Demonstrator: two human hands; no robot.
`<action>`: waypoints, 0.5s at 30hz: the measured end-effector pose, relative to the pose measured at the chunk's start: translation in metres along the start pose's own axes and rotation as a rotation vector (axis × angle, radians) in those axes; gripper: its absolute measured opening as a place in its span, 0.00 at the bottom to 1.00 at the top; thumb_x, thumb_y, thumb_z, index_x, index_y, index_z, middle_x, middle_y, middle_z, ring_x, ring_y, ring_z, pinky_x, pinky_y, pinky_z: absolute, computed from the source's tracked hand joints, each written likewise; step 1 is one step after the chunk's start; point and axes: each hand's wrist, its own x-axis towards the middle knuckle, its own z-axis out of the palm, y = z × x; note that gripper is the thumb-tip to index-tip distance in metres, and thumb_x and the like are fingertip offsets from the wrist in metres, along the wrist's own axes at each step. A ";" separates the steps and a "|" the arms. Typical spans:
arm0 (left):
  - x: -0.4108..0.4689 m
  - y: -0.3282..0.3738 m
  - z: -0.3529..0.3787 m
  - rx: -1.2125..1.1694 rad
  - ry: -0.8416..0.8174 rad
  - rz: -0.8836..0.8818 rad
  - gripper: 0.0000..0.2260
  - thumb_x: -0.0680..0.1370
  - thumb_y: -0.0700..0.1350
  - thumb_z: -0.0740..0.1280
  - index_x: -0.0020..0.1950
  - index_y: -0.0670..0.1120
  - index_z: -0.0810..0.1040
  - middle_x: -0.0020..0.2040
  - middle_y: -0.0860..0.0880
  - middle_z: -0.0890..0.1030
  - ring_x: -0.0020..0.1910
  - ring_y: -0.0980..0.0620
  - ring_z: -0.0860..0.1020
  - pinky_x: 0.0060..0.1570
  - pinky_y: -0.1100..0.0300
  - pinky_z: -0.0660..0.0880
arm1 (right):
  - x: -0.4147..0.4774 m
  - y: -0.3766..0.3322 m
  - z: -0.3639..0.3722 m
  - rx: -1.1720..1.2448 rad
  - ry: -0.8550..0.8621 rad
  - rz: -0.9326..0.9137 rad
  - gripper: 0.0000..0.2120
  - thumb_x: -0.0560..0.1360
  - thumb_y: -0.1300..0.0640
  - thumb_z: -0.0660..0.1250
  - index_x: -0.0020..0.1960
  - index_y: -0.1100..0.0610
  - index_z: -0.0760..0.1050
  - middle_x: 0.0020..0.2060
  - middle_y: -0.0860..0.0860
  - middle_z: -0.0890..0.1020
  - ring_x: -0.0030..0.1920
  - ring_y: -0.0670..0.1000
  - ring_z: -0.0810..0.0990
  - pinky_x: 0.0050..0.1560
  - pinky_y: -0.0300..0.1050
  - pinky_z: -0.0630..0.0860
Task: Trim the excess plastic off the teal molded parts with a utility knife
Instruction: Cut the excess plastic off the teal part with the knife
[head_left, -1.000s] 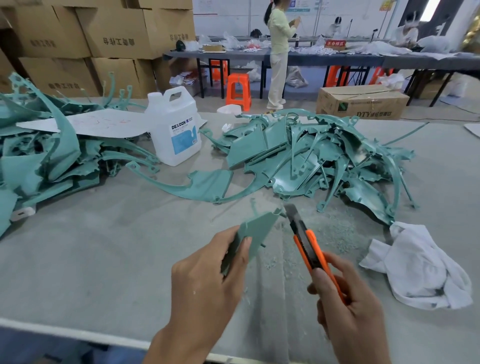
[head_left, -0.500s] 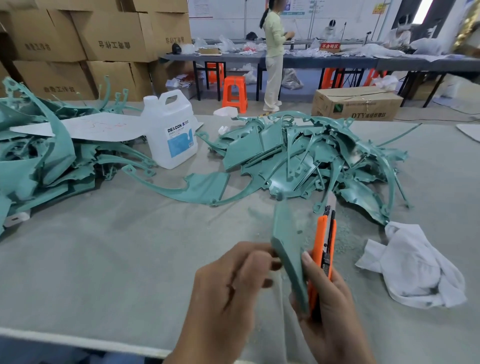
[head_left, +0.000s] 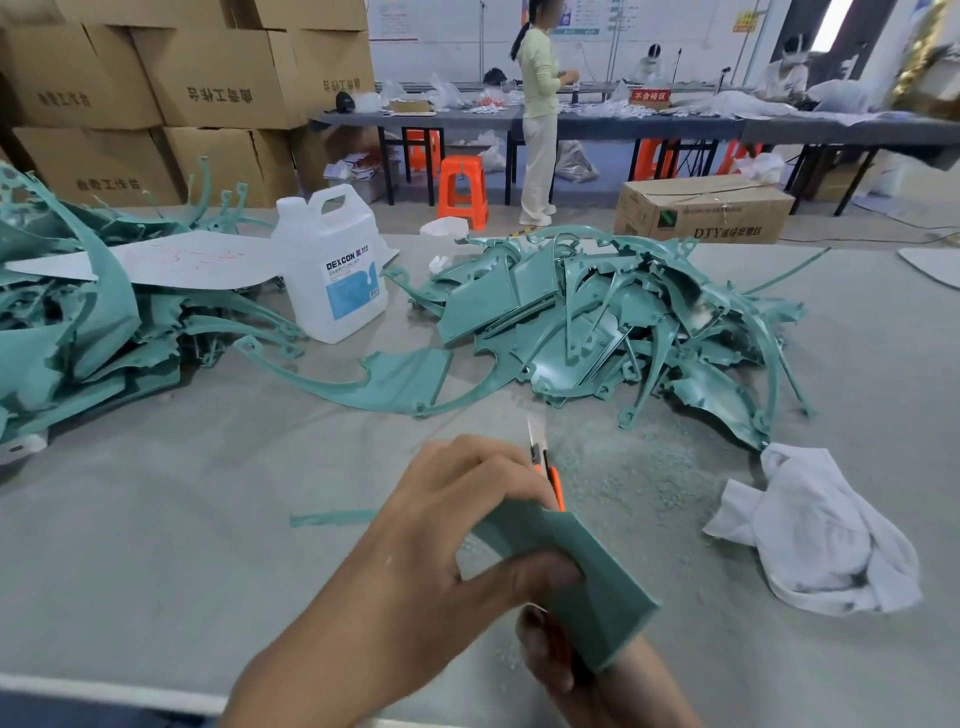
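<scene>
At 6 o'clock, teal part (head_left: 587, 582) raised above the table (head_left: 208, 519), pinched between the thumb and curled fingers of the left hand (head_left: 447, 561). Behind it, utility knife (head_left: 545, 467), blade tip at 12 o'clock of that hand. At 5 o'clock, right hand (head_left: 550, 654), thumb on the orange handle, other fingers hidden, probably wrapped round it. At 1 o'clock, heap of teal parts (head_left: 597, 322), with shavings (head_left: 623, 467) between. For a clean trim: turn the flashed edge clear of the left fingertips, lay the blade shallow along the edge, draw away from the holding hand, take thin passes.
</scene>
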 end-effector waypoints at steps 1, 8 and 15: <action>0.000 -0.003 0.001 -0.008 -0.015 -0.019 0.08 0.76 0.61 0.69 0.54 0.65 0.74 0.56 0.62 0.75 0.58 0.53 0.73 0.54 0.69 0.68 | 0.002 0.002 -0.003 -0.071 0.054 0.009 0.22 0.55 0.51 0.85 0.48 0.54 0.87 0.36 0.62 0.82 0.22 0.51 0.75 0.15 0.34 0.63; -0.001 -0.064 0.001 -0.015 0.070 -0.254 0.10 0.79 0.64 0.61 0.55 0.66 0.77 0.54 0.60 0.74 0.62 0.59 0.67 0.55 0.76 0.61 | 0.002 0.005 -0.053 -0.252 0.545 0.069 0.14 0.79 0.51 0.66 0.47 0.61 0.84 0.28 0.54 0.74 0.22 0.52 0.71 0.19 0.39 0.66; 0.013 -0.117 0.026 0.006 0.121 -0.410 0.03 0.79 0.57 0.66 0.47 0.67 0.78 0.50 0.54 0.77 0.58 0.48 0.70 0.61 0.64 0.63 | -0.012 -0.007 -0.060 -0.752 0.465 -0.062 0.08 0.80 0.62 0.66 0.53 0.52 0.81 0.30 0.53 0.82 0.24 0.46 0.75 0.26 0.38 0.72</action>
